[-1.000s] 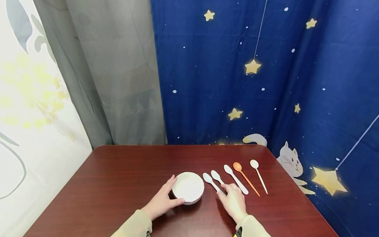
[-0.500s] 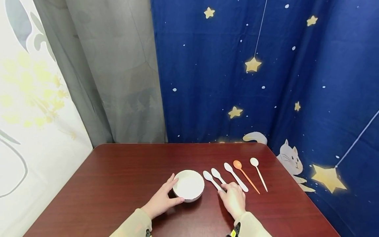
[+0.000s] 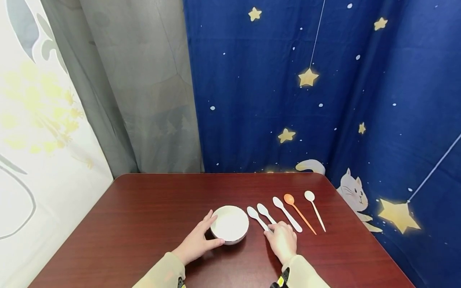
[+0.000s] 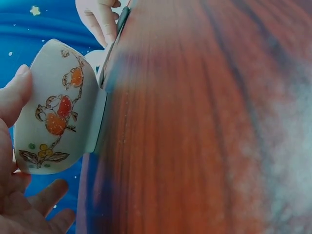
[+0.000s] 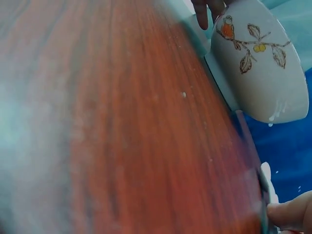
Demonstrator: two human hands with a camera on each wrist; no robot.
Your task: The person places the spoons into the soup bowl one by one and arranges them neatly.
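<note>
My left hand (image 3: 196,243) grips a round white bowl (image 3: 229,225) from its left side, thumb at the near rim and fingers at the far left rim. Orange and red birds on a branch decorate the bowl's outside (image 4: 58,112) in the left wrist view. To the right of the bowl, my right hand (image 3: 283,241) pinches the handle of the leftmost white spoon (image 3: 253,213), whose lower end is hidden by the hand. A second white spoon (image 3: 264,211) lies close beside it, its handle end also under the fingers. In the right wrist view my thumb (image 5: 287,214) is at the handle.
A third white spoon (image 3: 287,214), an orange spoon (image 3: 289,199) and a thin-handled cream spoon (image 3: 309,196) lie in a row farther right on the dark red table (image 3: 151,216). Grey and blue starry curtains (image 3: 252,100) hang behind the table's back edge.
My right hand and wrist have shifted very slightly left, and the whole head view has tipped down a little. The bowl and spoons keep their places on the table.
</note>
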